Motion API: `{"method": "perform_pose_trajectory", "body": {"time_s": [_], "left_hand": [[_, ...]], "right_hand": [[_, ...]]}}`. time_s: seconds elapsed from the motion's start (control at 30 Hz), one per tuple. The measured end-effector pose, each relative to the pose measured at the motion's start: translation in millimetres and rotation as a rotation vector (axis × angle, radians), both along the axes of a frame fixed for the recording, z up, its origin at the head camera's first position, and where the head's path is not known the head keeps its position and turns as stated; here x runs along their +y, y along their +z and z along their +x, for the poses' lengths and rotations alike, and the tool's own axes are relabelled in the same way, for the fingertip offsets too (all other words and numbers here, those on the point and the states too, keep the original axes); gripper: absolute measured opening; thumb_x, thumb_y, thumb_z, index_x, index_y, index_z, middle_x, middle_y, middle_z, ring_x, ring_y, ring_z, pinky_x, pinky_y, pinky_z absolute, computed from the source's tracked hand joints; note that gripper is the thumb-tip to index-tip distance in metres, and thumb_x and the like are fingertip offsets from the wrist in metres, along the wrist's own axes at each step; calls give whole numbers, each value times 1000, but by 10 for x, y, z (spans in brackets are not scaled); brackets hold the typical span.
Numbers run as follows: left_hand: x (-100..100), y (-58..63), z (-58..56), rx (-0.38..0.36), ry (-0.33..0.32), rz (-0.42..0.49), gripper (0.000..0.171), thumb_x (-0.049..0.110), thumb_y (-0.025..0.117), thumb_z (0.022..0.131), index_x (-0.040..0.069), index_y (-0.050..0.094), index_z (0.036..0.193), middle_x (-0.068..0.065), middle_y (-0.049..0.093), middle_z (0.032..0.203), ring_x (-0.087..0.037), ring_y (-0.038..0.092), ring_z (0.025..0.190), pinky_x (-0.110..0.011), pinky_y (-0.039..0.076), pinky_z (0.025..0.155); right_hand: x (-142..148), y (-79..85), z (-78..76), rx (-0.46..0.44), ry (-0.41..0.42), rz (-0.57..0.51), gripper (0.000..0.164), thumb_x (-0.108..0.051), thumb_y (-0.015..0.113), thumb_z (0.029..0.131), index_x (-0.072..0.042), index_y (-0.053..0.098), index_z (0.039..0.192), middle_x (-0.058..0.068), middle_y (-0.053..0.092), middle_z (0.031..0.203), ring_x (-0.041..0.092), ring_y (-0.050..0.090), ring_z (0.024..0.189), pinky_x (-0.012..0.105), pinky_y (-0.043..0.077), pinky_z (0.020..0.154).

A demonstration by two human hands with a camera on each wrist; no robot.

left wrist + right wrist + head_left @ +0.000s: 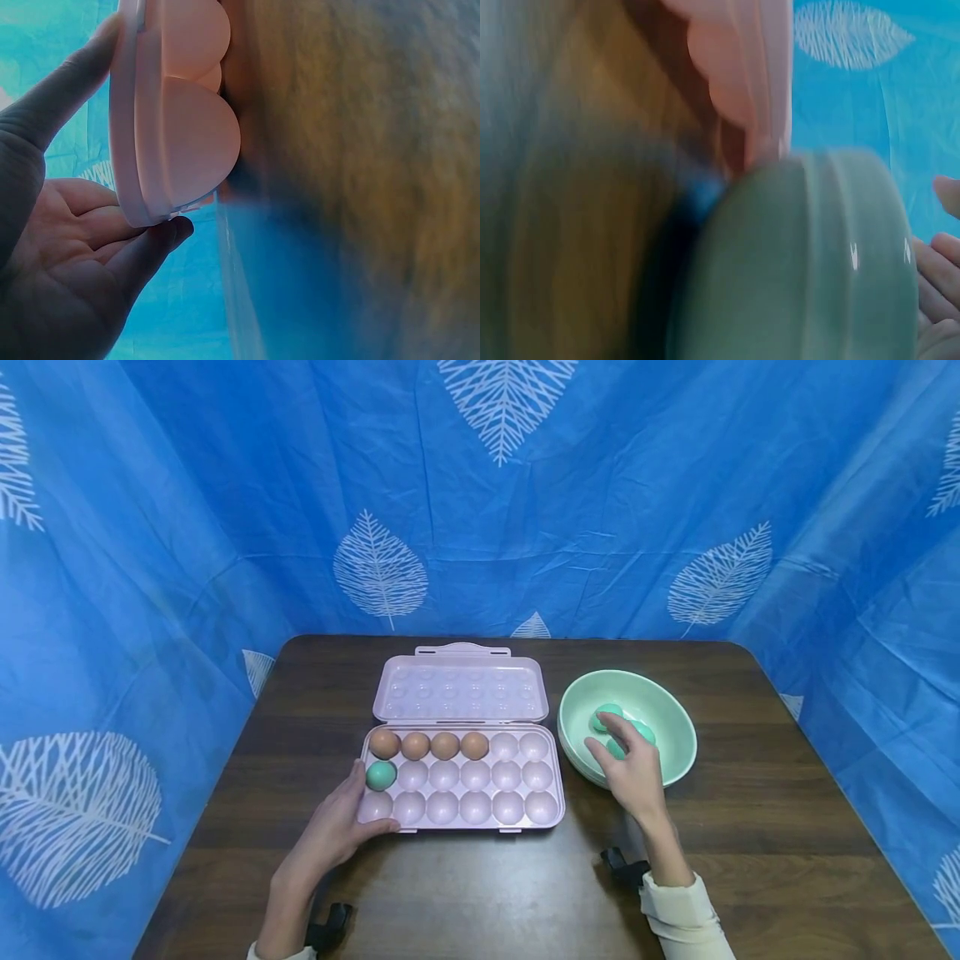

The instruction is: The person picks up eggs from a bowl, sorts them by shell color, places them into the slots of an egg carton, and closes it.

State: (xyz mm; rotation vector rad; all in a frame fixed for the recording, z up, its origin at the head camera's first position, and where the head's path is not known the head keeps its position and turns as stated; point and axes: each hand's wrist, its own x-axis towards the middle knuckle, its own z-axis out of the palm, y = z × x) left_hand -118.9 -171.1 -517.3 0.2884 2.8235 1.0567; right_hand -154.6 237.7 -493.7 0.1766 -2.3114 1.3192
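Note:
A pink egg box point(476, 808) lies unfolded in the middle of the table. Several brown eggs point(445, 745) fill the left part of its back row, and one green egg point(381, 775) sits at the left end of the middle row. My left hand point(333, 827) grips the box's near left corner, thumb on the front edge; in the left wrist view its fingers point(150, 251) meet the rim. Over the pale green bowl point(678, 735) hovers my right hand point(637, 777), thumb and fingers apart, nothing between them. Green eggs point(642, 732) lie in the bowl, partly hidden by that hand.
The box's lid point(461, 685) lies folded back behind it, toward the table's far edge. Just right of the box stands the bowl, with a narrow gap between. Blue leaf-patterned cloth point(600, 527) hangs behind and beside the dark wooden table point(480, 893).

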Motion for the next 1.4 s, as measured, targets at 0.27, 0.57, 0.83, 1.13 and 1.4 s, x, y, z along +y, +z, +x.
{"method": "perform_pose_trajectory", "body": {"time_s": [0.27, 0.57, 0.83, 1.13, 1.4], "left_hand": [[6, 2, -5, -3, -6, 1, 114, 41, 84, 76, -11, 17, 152, -31, 20, 156, -46, 27, 141, -57, 27, 110], [4, -4, -2, 15, -10, -10, 113, 45, 82, 78, -14, 18, 150, -33, 21, 155, -47, 29, 140, -57, 28, 110], [4, 5, 2, -3, -3, 5, 115, 43, 84, 77, -11, 16, 152, -31, 21, 156, -46, 28, 140, -57, 27, 110], [-1, -1, 6, 27, -8, -4, 112, 44, 82, 78, -13, 19, 151, -33, 20, 155, -47, 29, 140, -57, 28, 110], [5, 13, 8, 25, -7, -6, 112, 42, 83, 78, -14, 19, 150, -33, 20, 155, -47, 29, 140, -57, 27, 110]], "right_hand": [[280, 2, -65, -143, -75, 94, 36, 1, 73, 86, 11, 63, 119, 28, 65, 117, 42, 63, 111, 46, 48, 96], [347, 68, -179, -320, -105, 237, 41, -4, 72, 86, 14, 60, 122, 31, 64, 117, 45, 61, 111, 53, 46, 95], [340, 64, -267, -440, -61, 344, 48, -2, 71, 84, 13, 56, 127, 32, 62, 120, 47, 56, 115, 56, 43, 96], [307, 22, -381, -486, -11, 428, 44, -1, 69, 81, 14, 59, 121, 32, 62, 119, 49, 56, 113, 57, 44, 94], [281, -10, -408, -502, -5, 472, 37, -8, 76, 82, 13, 65, 110, 28, 67, 109, 42, 62, 97, 53, 48, 88]]}}
